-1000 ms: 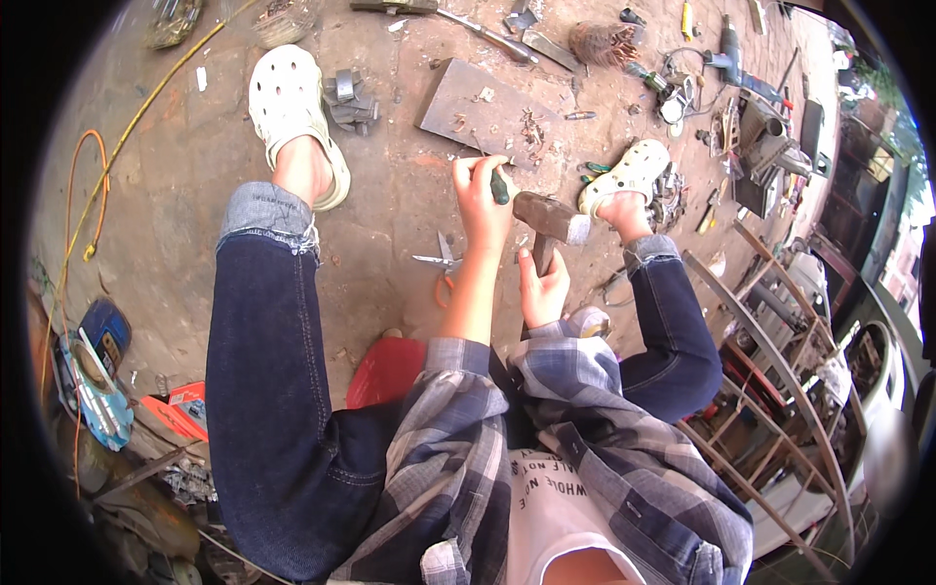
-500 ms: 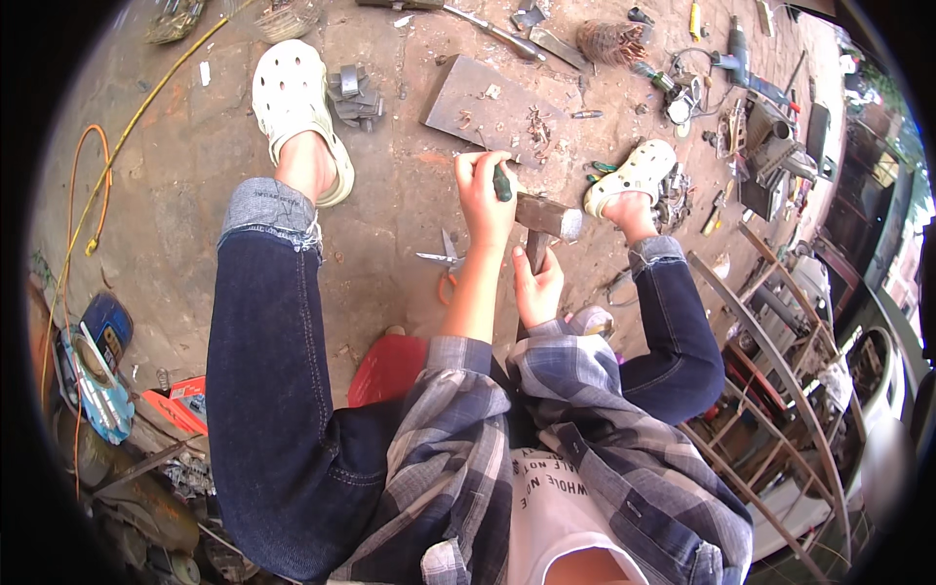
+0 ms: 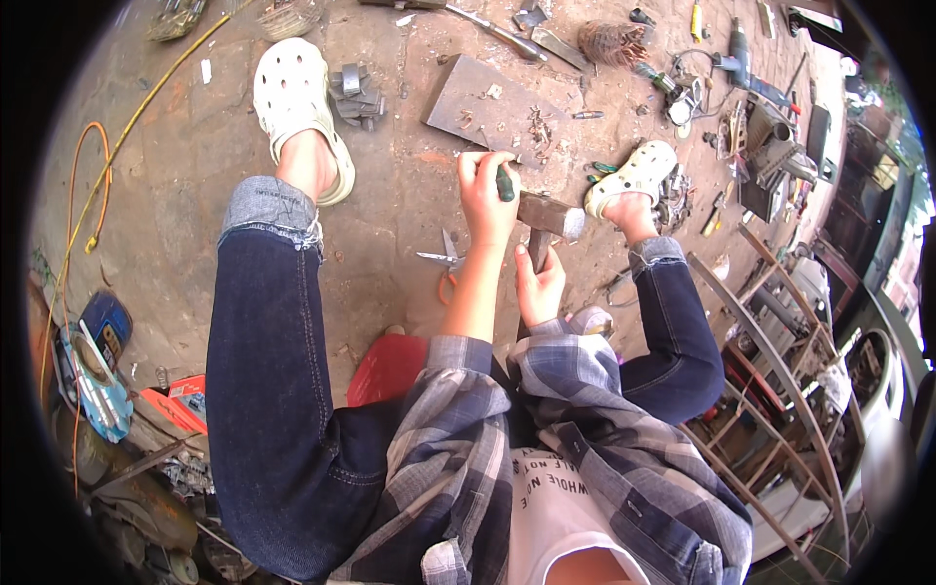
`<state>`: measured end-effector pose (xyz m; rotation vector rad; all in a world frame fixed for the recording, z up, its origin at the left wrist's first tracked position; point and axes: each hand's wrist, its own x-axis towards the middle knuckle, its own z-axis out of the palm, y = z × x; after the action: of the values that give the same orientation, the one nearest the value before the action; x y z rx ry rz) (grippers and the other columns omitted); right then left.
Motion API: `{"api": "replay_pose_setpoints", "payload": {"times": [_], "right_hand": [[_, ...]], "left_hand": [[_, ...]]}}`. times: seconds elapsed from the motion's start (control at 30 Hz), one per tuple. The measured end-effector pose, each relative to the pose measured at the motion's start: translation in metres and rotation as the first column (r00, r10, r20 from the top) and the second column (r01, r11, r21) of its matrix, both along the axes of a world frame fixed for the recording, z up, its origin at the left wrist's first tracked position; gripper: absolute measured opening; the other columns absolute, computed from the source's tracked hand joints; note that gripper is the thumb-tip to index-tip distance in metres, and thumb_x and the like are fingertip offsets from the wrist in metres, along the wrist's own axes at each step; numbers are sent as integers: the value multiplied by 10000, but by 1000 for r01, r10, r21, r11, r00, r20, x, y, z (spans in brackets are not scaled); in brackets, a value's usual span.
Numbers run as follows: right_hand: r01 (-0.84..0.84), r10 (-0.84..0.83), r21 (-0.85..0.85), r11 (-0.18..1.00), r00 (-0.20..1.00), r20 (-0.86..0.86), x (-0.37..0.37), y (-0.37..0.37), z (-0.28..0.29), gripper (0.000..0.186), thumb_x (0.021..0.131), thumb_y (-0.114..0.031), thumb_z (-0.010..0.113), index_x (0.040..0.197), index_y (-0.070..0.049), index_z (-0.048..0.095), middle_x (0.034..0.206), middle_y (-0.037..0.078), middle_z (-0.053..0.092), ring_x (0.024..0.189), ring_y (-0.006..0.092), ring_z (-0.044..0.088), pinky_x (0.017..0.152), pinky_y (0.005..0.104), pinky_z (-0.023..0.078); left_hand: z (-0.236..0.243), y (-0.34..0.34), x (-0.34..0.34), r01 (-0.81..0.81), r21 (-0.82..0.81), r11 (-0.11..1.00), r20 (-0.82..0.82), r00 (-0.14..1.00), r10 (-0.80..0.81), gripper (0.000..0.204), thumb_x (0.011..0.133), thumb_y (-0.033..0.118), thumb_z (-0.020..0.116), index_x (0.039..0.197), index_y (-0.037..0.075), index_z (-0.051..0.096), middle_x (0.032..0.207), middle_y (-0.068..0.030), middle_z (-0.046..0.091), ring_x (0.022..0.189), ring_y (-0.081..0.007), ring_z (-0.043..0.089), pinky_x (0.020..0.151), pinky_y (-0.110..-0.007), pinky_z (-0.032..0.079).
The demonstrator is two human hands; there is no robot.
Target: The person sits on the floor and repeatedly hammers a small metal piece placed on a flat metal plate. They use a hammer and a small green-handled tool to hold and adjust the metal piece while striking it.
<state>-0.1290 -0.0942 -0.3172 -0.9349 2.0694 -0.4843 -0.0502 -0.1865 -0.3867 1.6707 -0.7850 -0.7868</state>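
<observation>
My left hand (image 3: 486,207) is closed around a green-handled tool (image 3: 505,182); only its rounded grip shows, so its working end cannot be made out. Beside it, my right hand (image 3: 538,289) wraps the shaft of a hammer (image 3: 554,214). The hammer's blocky metal head lies right next to the left hand, overlapping its edge in this view. Just beyond both hands, a flat metal plate (image 3: 466,101) rests on the ground with small scraps on it. Scissors (image 3: 448,287) with orange handles lie spread behind my left wrist.
Dark metal pieces (image 3: 358,105) sit by my left shoe (image 3: 292,93). A coil of copper-coloured wire (image 3: 609,44) and a corded power tool (image 3: 738,63) lie at the far right. A metal frame (image 3: 780,375) stands at right; a yellow hose (image 3: 146,102) runs along the left.
My hands, the hammer and the green-handled tool have shifted very slightly to the right. Both grips stay the same.
</observation>
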Motion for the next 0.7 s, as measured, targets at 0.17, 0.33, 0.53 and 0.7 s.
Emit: {"api": "replay_pose_setpoints", "payload": {"times": [0.17, 0.33, 0.53, 0.7], "right_hand": [[8, -8, 25, 1000, 1000, 8, 3, -3, 4, 252, 858, -179, 659, 977, 35, 599, 816, 93, 642, 731, 118, 541, 686, 289, 463], [-5, 5, -6, 1000, 1000, -10, 2, -2, 5, 246, 868, -190, 648, 957, 34, 597, 760, 72, 619, 678, 96, 513, 635, 276, 451], [-118, 127, -179, 977, 991, 35, 5, -15, 40, 195, 964, -194, 487, 877, -23, 521, 571, -30, 457, 470, 41, 398, 440, 200, 314], [-482, 412, -396, 781, 875, -253, 8, -28, 63, 286, 948, -206, 506, 1091, 36, 556, 685, 43, 547, 491, 89, 456, 462, 246, 370]], "left_hand": [[-3, 1, 1, -4, -3, 1000, -10, 1000, 4, 242, 698, -50, 630, 898, 86, 606, 893, -95, 489, 813, -267, 552, 712, -358, 475], [-6, -1, 3, 5, -7, 1000, -18, 1000, -5, 226, 693, -47, 635, 877, 80, 608, 879, -94, 482, 781, -263, 549, 689, -353, 472], [3, -11, 5, 33, 8, 999, -72, 997, -32, 214, 680, -53, 651, 837, 87, 611, 860, -92, 447, 744, -263, 550, 658, -348, 467], [-3, -13, 3, 42, 45, 998, -99, 994, -37, 205, 669, -48, 652, 821, 81, 607, 879, -99, 429, 724, -262, 541, 652, -356, 463]]}}
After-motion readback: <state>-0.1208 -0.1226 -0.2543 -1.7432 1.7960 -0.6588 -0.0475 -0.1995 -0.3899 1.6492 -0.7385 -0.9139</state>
